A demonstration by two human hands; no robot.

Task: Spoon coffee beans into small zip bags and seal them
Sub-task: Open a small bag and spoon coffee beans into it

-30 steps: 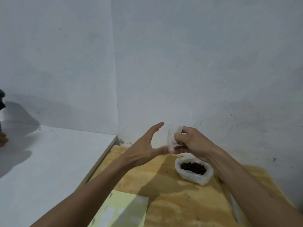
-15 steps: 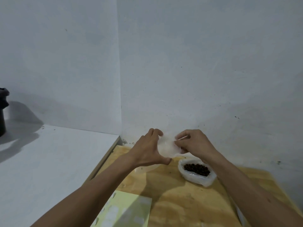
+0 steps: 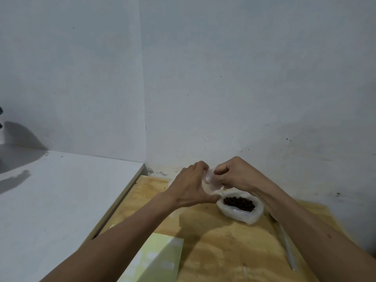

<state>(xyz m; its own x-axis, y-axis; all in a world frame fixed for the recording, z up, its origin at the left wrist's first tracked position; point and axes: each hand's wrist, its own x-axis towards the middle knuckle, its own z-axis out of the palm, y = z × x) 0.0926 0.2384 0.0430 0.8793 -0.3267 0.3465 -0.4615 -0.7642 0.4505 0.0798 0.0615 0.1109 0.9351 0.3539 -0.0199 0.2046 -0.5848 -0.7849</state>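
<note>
Head view, items listed left to right.

White counter point(image 3: 61, 200): bare, set against the wall, abutting the wooden table point(image 3: 219, 247).

Pale green sheet point(image 3: 156, 259): flat on the table's near edge, untouched.

Left hand point(image 3: 190, 189): a second ago spread open beside the bag; now curled in, fingers closed on the left edge of the small zip bag point(image 3: 209, 183).

Small zip bag: clear, held in the air between both hands, just above and left of the bean supply. It looks empty, though the plastic is blurred. Half a second ago it was stretched flat between the hands; now it is bunched as they have drawn together.

Right hand point(image 3: 237, 175): fingertips pinched on the bag's upper right edge.

Coffee beans point(image 3: 239, 203): dark heap inside a rolled-down white plastic bag point(image 3: 244, 215), standing on the table under the right wrist.

Long pale utensil point(image 3: 286, 247): lies on the table beside the right forearm; whether it is the spoon cannot be told.

Assessment: both hands are working the mouth, probably opening it; no spooning begun.
</note>
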